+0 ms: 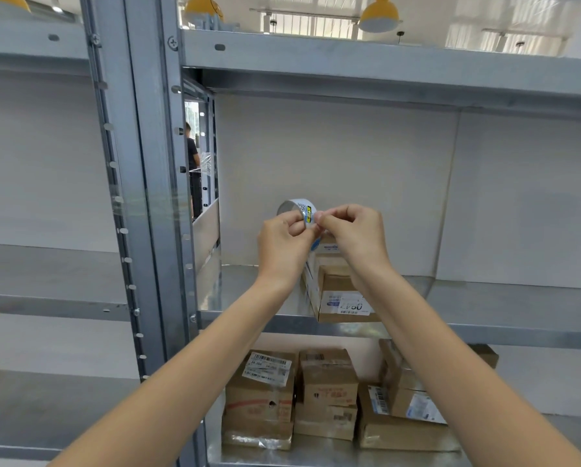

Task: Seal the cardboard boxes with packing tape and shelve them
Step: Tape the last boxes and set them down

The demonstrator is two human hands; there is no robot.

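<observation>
Two hands, left hand (284, 246) and right hand (356, 235), pinch one tape roll (297, 208).

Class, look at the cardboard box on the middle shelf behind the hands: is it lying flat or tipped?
Tipped. The cardboard box sits askew on the shelf, with its labelled face and edges slanted against the shelf's front lip.

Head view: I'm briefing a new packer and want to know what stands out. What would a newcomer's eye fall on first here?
First, the two hands raised mid-frame: the left hand holds a roll of packing tape while the right hand pinches at its edge. Just behind them, cardboard boxes sit on the middle metal shelf. Below, a cluster of labelled boxes fills the lower shelf.
</observation>
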